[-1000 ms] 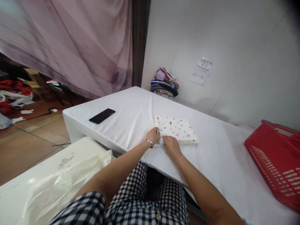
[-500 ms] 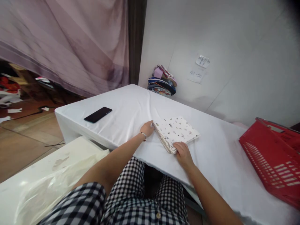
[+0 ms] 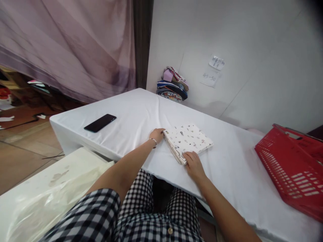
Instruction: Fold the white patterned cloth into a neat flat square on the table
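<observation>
A folded white cloth with small printed figures lies flat on the white-covered table. My left hand, with a bracelet at the wrist, grips the cloth's left corner. My right hand grips its near corner, fingers on the folded edge. Both forearms reach forward over my checked clothing.
A black phone lies on the table's left part. A red plastic basket stands at the right. A pile of folded coloured clothes sits against the wall, under two paper notes. A plastic-covered white surface is at my left.
The cloth has been turned a little, so a corner points toward me. My right hand slid from its left edge to the near corner; my left stays at the left corner.
</observation>
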The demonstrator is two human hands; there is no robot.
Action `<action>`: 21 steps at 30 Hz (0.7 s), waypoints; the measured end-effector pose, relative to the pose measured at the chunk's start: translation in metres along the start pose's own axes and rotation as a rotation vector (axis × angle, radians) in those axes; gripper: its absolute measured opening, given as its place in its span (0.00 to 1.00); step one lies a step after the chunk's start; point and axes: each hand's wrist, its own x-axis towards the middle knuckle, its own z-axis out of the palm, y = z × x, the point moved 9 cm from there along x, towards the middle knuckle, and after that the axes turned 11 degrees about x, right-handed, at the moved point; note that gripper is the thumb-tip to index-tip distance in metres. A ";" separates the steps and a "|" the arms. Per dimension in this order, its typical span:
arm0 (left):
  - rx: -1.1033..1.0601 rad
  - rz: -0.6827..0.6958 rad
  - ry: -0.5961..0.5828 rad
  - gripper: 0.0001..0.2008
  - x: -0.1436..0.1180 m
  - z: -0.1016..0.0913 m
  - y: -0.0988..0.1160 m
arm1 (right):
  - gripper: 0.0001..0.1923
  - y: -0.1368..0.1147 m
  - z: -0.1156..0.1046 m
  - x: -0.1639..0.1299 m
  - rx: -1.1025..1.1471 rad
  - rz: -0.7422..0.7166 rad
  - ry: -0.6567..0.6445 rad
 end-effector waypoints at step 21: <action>0.080 0.252 0.102 0.22 -0.048 -0.021 0.028 | 0.36 0.028 -0.025 -0.033 0.114 0.249 -0.011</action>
